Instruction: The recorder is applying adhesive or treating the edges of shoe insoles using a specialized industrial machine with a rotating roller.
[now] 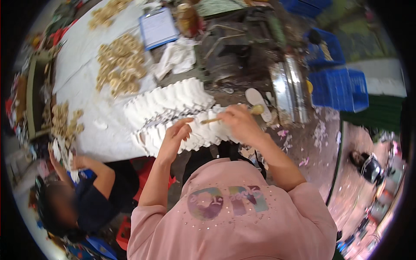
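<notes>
My right hand (240, 123) is closed around a thin brush-like tool with a wooden handle (210, 121), whose end points left over the white pieces. A round yellowish object (258, 109) shows just beyond that hand; whether it belongs to the tool I cannot tell. My left hand (175, 132) hovers over the near row of white pieces (203, 128), fingers loosely bent and apart, nothing visible in them. Behind it lies a second row of overlapping white pieces (169, 100), with dark edges between the rows. A white shoe sole (252, 95) rests to the right of the rows.
Beige ring-shaped parts (121, 60) are heaped on the white-covered table (80, 78), near a blue clipboard (158, 28), a white cloth (177, 56) and a jar (187, 19). Rightward are a shiny metal cylinder (288, 91) and blue crates (338, 89). A co-worker (93, 186) handles white pieces at left.
</notes>
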Action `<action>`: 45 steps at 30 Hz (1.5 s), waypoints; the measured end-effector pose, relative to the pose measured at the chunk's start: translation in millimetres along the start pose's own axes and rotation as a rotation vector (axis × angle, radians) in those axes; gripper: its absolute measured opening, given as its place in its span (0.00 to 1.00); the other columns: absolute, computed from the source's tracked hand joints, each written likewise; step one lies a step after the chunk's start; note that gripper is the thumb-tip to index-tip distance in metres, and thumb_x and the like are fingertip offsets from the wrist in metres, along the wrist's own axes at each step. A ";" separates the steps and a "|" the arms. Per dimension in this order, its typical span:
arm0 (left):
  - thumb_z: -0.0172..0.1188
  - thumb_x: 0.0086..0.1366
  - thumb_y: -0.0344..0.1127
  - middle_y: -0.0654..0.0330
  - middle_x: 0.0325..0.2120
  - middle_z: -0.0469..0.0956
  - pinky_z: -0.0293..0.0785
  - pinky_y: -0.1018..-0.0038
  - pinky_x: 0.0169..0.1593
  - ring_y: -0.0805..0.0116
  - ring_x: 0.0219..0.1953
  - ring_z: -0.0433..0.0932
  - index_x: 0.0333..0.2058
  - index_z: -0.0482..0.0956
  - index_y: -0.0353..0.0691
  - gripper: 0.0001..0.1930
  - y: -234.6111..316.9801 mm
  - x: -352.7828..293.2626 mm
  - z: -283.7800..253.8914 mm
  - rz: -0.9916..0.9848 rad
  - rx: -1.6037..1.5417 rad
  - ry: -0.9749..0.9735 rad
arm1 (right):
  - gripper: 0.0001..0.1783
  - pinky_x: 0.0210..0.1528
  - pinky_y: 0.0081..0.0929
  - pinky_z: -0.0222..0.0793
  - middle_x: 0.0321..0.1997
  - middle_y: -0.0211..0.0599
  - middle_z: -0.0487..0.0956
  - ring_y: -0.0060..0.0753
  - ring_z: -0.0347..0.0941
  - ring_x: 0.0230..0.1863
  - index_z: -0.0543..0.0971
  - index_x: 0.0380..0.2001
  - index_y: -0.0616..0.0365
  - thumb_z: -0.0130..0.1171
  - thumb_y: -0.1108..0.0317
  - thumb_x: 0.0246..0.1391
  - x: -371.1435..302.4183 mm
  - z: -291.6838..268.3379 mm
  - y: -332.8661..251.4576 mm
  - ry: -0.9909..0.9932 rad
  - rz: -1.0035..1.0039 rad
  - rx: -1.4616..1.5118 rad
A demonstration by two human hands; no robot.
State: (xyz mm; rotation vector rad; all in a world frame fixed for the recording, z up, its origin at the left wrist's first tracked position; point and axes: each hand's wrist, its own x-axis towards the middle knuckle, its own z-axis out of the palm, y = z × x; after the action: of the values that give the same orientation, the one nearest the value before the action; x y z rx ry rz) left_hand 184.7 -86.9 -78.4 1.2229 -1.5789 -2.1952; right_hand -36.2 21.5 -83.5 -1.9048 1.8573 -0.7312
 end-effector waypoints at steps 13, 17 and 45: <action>0.53 0.60 0.37 0.50 0.47 0.67 0.61 0.71 0.50 0.66 0.45 0.67 0.58 0.56 0.30 0.30 -117.1 14.5 -194.7 -0.125 -0.128 1.010 | 0.19 0.52 0.44 0.51 0.46 0.35 0.68 0.41 0.59 0.52 0.79 0.35 0.48 0.60 0.76 0.33 18.1 45.2 124.8 0.110 0.456 -0.622; 0.53 0.59 0.35 0.52 0.41 0.69 0.64 0.73 0.45 0.68 0.40 0.69 0.59 0.53 0.28 0.32 -136.4 29.8 -213.2 -0.181 -0.157 1.027 | 0.21 0.54 0.45 0.49 0.48 0.36 0.66 0.44 0.56 0.54 0.77 0.39 0.49 0.58 0.77 0.37 10.2 53.6 113.8 0.188 0.608 -0.569; 0.53 0.57 0.36 0.54 0.32 0.74 0.68 0.74 0.40 0.68 0.34 0.72 0.39 0.71 0.27 0.16 -146.0 56.5 -237.7 -0.183 -0.182 1.050 | 0.21 0.57 0.39 0.55 0.47 0.54 0.69 0.53 0.61 0.52 0.71 0.47 0.64 0.48 0.68 0.49 72.1 140.2 75.2 -0.094 0.756 0.016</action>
State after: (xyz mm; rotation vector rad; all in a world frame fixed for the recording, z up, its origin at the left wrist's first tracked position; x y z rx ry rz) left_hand 358.6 -225.7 -255.9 2.0038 -0.8219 -1.2677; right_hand -12.1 -66.4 -232.5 -1.0460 2.2545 -0.3848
